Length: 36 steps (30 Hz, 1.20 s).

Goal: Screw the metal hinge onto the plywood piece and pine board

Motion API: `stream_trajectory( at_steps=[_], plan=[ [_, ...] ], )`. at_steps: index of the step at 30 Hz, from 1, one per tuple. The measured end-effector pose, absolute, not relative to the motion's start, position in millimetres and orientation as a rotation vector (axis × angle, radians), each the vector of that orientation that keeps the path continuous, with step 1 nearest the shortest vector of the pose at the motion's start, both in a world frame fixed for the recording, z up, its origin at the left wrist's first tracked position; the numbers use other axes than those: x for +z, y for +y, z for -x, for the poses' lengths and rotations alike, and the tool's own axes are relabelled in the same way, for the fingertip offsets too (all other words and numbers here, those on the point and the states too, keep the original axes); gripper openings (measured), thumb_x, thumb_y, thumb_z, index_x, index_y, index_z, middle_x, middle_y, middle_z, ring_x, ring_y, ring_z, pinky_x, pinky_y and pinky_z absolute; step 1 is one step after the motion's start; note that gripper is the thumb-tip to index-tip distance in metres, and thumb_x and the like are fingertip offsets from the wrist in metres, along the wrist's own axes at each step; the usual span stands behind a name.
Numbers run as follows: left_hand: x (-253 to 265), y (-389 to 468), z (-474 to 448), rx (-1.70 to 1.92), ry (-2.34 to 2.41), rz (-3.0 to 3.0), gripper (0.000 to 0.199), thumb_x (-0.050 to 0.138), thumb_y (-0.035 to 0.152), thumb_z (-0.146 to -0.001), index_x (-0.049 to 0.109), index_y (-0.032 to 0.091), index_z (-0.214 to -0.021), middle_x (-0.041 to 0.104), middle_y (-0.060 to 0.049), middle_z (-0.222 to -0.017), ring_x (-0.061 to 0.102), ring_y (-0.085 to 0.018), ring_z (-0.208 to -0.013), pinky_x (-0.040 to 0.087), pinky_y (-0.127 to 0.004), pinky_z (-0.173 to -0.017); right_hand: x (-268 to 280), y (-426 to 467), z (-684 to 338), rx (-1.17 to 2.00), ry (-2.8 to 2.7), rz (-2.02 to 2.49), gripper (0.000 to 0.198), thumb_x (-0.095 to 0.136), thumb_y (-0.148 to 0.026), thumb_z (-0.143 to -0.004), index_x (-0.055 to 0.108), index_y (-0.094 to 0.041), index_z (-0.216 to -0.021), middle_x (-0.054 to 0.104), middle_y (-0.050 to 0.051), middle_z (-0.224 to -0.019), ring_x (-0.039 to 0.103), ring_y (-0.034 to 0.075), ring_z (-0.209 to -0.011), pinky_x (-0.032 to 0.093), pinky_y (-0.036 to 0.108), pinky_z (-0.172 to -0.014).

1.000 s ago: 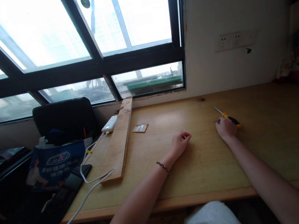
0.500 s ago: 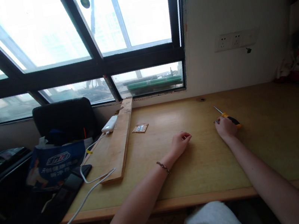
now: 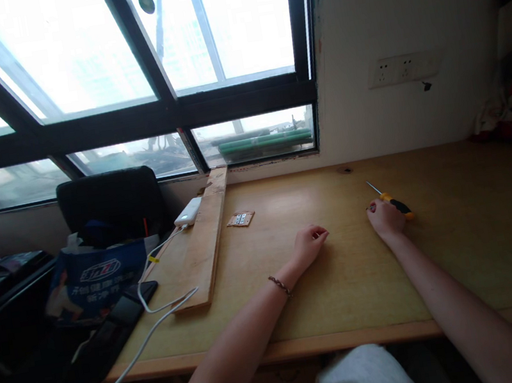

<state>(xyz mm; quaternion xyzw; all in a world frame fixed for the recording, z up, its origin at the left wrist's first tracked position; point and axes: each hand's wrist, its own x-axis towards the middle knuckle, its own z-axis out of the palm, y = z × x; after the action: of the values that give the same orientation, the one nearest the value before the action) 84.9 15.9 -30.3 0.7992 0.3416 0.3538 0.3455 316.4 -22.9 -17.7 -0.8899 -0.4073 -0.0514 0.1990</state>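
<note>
- So, my right hand (image 3: 385,217) is resting on the worktop (image 3: 464,249), fingers curled over the black-and-yellow screwdriver (image 3: 391,199); can't tell if I'm properly gripping it.
- Its tip pokes out toward the wall.
- Left hand (image 3: 309,242) is loosely curled, holding nothing, resting mid-worktop.
- Little hinge (image 3: 241,219) sits beside the wooden plank (image 3: 200,252).

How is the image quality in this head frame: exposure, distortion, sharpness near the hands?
Head view: window blown out white, its frame bars bowed by the wide lens; left side under it dark; desk evenly lit; left hand, right hand and screwdriver reasonably sharp, though small.
</note>
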Motion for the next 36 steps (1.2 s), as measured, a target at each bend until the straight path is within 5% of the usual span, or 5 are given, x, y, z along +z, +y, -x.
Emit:
stream_trajectory(
  at_steps=[36],
  plan=[
    [-32.7, 17.4, -85.0, 0.924, 0.889, -2.075, 0.019, 0.056, 0.030, -0.076, 0.068, 0.016, -0.078, 0.064, -0.003, -0.073, 0.054, -0.011, -0.065, 0.043, -0.022, -0.062, -18.1, -23.1, -317.1, -0.157, -1.112, 2.525, 0.027, 0.044, -0.027, -0.083, 0.063, -0.019, -0.100, 0.063, 0.011, -0.096, 0.061, 0.024, -0.085, 0.047, 0.033, -0.065]
  ],
)
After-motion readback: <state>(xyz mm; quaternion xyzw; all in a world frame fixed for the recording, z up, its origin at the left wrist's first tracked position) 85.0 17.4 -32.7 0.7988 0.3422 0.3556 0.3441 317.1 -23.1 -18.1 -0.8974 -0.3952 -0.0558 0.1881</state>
